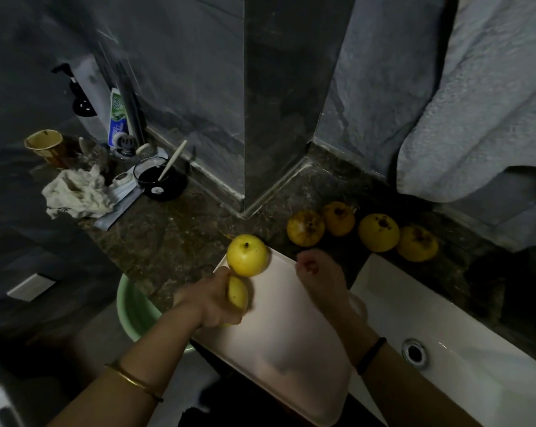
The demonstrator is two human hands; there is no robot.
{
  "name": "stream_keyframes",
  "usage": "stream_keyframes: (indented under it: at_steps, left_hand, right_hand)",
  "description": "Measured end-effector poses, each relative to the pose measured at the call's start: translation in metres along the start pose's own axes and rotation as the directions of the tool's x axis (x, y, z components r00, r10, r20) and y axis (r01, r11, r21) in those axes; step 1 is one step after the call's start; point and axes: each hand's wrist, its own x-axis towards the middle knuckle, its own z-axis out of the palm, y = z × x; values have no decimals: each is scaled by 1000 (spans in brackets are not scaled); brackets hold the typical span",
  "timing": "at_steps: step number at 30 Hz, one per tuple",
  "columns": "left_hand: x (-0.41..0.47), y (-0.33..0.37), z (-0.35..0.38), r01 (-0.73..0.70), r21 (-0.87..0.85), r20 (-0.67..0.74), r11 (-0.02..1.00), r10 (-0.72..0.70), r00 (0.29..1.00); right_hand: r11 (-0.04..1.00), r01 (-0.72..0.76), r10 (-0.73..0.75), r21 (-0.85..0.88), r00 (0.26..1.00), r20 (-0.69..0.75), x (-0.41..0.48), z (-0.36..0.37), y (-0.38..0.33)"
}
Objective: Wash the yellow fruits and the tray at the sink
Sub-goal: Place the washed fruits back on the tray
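The white tray [291, 349] lies slantwise on the dark stone surface [174, 241], its near end jutting out past the edge with nothing under it. The left hand [213, 300] is at the tray's left rim, fingers wrapped round a yellow fruit [238, 293]. A second yellow fruit [247, 255] sits loose on the tray's far-left corner, touching the rim. The right hand [319, 278] hovers over the tray's far-right part, fingers loosely curled and, as far as can be seen, holding nothing. Just right of the tray is the white sink [445, 328]; beyond the tray's far-right corner stands a row of four yellow fruits [378, 232], none of them in the sink yet.

The main risk looks to be the overhang: pressing on the near end, or lifting the held fruit off carelessly, could tip the tray and send it down. The corner fruit is round and unrestrained, so any tilt or nudge might roll it off toward the green basin [134, 309] below the tray's left side. Dim light makes judging the edges harder
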Motion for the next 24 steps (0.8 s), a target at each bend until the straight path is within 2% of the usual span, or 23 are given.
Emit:
stream_keyframes:
  at_steps: [3,5,8,11,15,20,24]
  left_hand:
    - [-2,9,-2,46,40,31,998,-47,998]
    - [-3,17,-6,79,150,56,985,-89,995]
    - [-6,35,-15,104,262,76,959,-128,989]
    - [-4,49,-25,146,337,31,930,-165,986]
    - [3,53,-33,142,404,-83,904,-118,990]
    - [5,62,-37,57,489,-77,870,-22,997]
    - [10,63,-42,88,435,-23,896,-86,996]
  right_hand:
    - [994,-76,62,-85,986,-152,25,-12,5]
    - [980,-134,105,-147,977,-188,40,-14,6]
    - [945,-116,53,-307,977,-205,53,-13,-1]
    - [879,-78,-11,-470,983,-183,62,-9,-6]
    - [856,75,-115,-512,992,-46,75,-6,-3]
    - [838,61,-24,-542,997,74,85,-9,-5]
    - [776,61,-64,-627,998,17,86,-4,-7]
